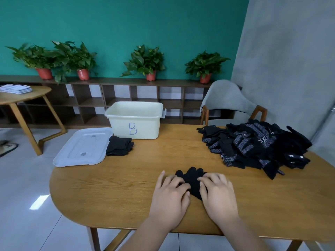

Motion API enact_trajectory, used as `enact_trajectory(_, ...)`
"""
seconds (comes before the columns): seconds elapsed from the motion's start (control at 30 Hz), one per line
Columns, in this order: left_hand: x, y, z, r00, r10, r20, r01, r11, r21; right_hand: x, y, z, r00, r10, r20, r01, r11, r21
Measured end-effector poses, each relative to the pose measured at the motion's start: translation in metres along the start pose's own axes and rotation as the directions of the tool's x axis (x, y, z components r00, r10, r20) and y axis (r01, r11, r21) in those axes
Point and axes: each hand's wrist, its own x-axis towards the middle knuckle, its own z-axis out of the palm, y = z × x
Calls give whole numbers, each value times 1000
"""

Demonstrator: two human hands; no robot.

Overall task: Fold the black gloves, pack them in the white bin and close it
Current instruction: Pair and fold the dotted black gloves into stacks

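A black glove (191,179) lies flat on the wooden table (112,192) near the front edge, fingers pointing away from me. My left hand (171,194) presses on its left side and my right hand (218,193) on its right side, fingers fairly straight. A folded stack of black gloves (118,146) rests between the white lid (81,147) and the open white bin (136,120), which is marked with a blue B. A large heap of loose black gloves (257,146) covers the table's right side.
A grey chair (228,102) stands behind the table at the right. A second wooden table (21,96) with white folded items is at the far left. Potted plants (145,60) line a low shelf along the green wall.
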Motion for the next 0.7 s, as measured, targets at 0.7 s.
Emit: enact_trajectory(0.7, -6, -109, -64, 854, -520, -17, 521, 854, 21, 39, -111, 22, 827, -214, 520, 181, 977, 115)
